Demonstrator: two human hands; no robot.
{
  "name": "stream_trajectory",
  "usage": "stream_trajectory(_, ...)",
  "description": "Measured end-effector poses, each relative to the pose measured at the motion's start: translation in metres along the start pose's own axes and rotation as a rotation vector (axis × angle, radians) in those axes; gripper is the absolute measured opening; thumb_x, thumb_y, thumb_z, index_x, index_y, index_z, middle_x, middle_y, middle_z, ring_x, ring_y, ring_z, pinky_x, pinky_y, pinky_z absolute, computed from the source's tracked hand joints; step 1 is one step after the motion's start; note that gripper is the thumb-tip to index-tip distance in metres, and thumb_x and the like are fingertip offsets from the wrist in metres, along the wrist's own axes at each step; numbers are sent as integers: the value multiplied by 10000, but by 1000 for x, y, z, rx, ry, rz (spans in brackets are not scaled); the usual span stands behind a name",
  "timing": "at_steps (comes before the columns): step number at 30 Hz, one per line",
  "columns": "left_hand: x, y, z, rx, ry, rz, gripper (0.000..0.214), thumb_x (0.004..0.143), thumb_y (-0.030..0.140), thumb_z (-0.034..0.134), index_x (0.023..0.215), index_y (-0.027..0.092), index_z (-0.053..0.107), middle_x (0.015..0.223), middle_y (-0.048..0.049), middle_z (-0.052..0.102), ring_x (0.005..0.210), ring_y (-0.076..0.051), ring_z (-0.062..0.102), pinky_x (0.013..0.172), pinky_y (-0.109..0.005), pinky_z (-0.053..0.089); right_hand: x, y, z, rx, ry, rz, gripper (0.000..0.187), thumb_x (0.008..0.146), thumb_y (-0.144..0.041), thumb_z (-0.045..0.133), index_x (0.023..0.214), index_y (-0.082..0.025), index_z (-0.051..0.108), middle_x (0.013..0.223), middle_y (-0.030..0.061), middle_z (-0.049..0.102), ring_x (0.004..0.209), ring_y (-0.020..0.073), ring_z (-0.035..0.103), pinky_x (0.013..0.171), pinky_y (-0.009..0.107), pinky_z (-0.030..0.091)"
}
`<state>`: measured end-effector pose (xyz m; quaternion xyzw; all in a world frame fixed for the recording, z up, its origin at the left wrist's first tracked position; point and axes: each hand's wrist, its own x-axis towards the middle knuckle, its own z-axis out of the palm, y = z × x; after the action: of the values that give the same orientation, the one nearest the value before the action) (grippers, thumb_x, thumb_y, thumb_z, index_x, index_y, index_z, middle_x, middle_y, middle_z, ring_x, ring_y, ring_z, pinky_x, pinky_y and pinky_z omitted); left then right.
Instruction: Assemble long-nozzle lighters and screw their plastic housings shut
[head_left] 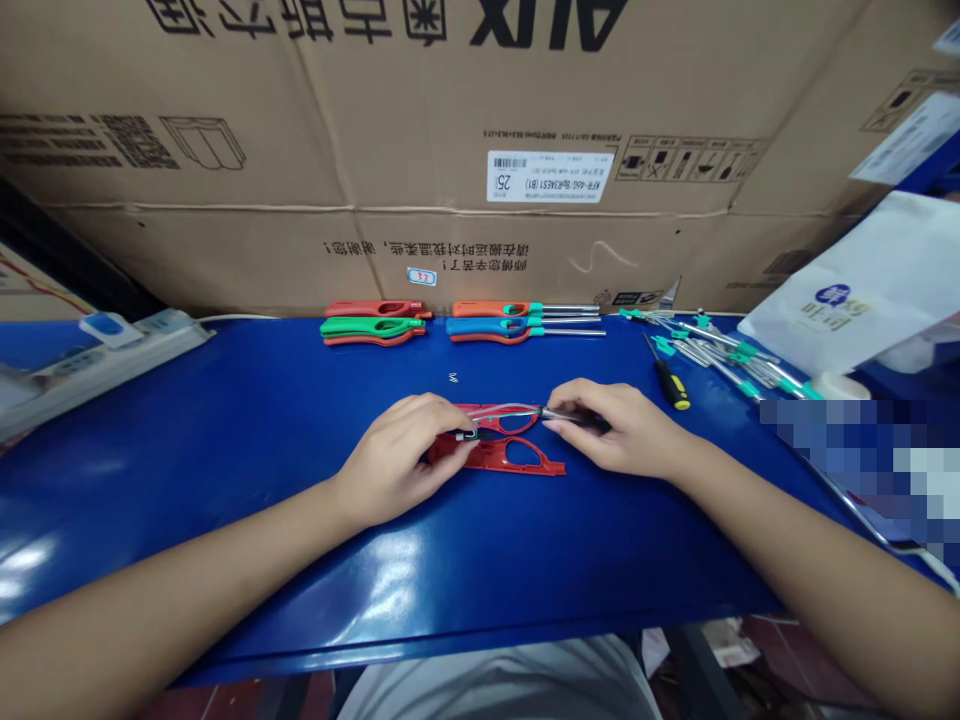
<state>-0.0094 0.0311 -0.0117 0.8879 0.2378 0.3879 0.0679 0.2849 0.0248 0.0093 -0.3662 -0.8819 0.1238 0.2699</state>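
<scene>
My left hand [405, 450] is closed in a pinch on a small black-and-white part [470, 435], over the left end of two red lighter shell halves. The lower shell half [517, 467] lies on the table with its finger loop to the right. Above it, the upper shell half [517, 422] is partly covered by my left hand. In my right hand [619, 425], fingers wrap round a dark, slim tool with a metallic front end [555, 412]; its kind is unclear. Thin pale lines run from that end toward my left fingertips.
A small spring [453, 378] lies behind the shells. Red and green lighter bodies [371, 327] and lighters with metal tubes [517, 325] line the cardboard box [375, 180]. To the right are a screwdriver [671, 385], metal tubes [712, 350] and a white bag [847, 285]; a power strip [142, 350] stands left.
</scene>
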Motion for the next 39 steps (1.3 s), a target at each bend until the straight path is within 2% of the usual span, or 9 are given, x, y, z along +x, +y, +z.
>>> stream_trajectory(4,1,0,-1,6,23,33,202,901,130,680,1066,189,579,893,-31,690,836,-161,646,784,-308,529,0,2,1,-42,41,-38,206,985,-338,572,1169,-249,596,864,13,732,658,136,660,602,245,470)
stream_trajectory(7,2,0,0,6,42,42,183,902,141,681,1051,187,586,869,-28,690,816,-160,649,765,-303,532,1,4,0,-79,28,-99,286,1003,-296,541,1283,-262,588,1076,47,767,835,165,731,717,267,539)
stream_trajectory(13,4,2,-2,12,54,49,196,914,134,671,1096,179,613,876,-34,705,786,-150,648,743,-290,530,2,4,-1,-87,13,-121,282,1016,-283,520,1281,-251,610,1176,56,756,991,195,740,809,293,567)
stream_trajectory(20,4,1,-5,30,27,69,233,979,166,582,1204,198,635,879,-38,728,786,-150,656,769,-297,539,3,-2,-6,4,-196,-26,291,1030,-283,468,1295,-260,587,1263,53,713,1038,194,715,845,301,530)
stream_trajectory(24,5,0,-4,18,22,48,189,970,156,600,1147,183,660,880,-45,726,786,-152,638,757,-292,529,3,-5,-11,196,-345,20,262,1020,-290,492,1234,-230,632,1001,37,754,792,145,693,709,247,497)
stream_trajectory(27,5,-2,-3,-12,-67,31,149,981,166,586,1096,174,681,916,-56,741,806,-157,641,763,-294,524,3,-6,-15,374,-459,82,265,1011,-320,518,1205,-195,649,796,8,705,658,117,644,612,211,465)
stream_trajectory(31,5,-5,-2,-51,-185,31,162,1005,220,556,1066,176,699,959,-74,740,865,-171,661,795,-296,535,1,-5,-19,489,-499,129,295,1003,-349,531,1217,-176,637,736,0,668,649,119,625,606,211,466)
stream_trajectory(36,5,-7,0,-44,-246,16,171,1004,268,566,1057,174,700,934,-77,714,856,-175,642,789,-300,529,1,-3,-21,456,-478,143,282,1003,-354,529,1210,-182,615,730,-5,666,622,114,591,590,216,441)
stream_trajectory(39,5,-6,-1,-21,-281,-1,155,1000,259,571,1055,181,692,954,-73,702,878,-184,627,813,-325,514,2,-4,-21,448,-511,186,237,1004,-372,519,1114,-183,612,722,-4,678,619,114,587,590,218,432)
